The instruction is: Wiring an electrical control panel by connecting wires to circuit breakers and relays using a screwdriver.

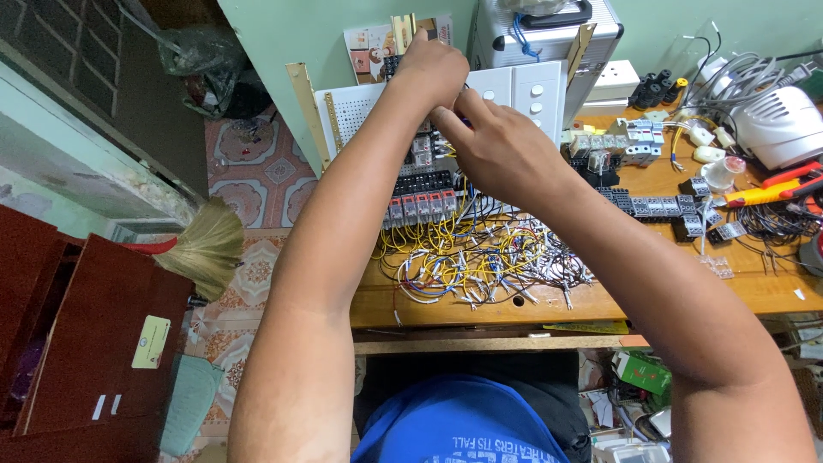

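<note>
My left hand (pixel 431 64) and right hand (pixel 497 146) work at the relay panel (pixel 420 193) above tangled wires (pixel 480 261); their grips are hidden, so I cannot tell.

Yellow, white, blue wires (pixel 480 257); red-topped relays (pixel 422 208); white perforated panel (pixel 356 107); orange-brown table (pixel 754 287).
</note>
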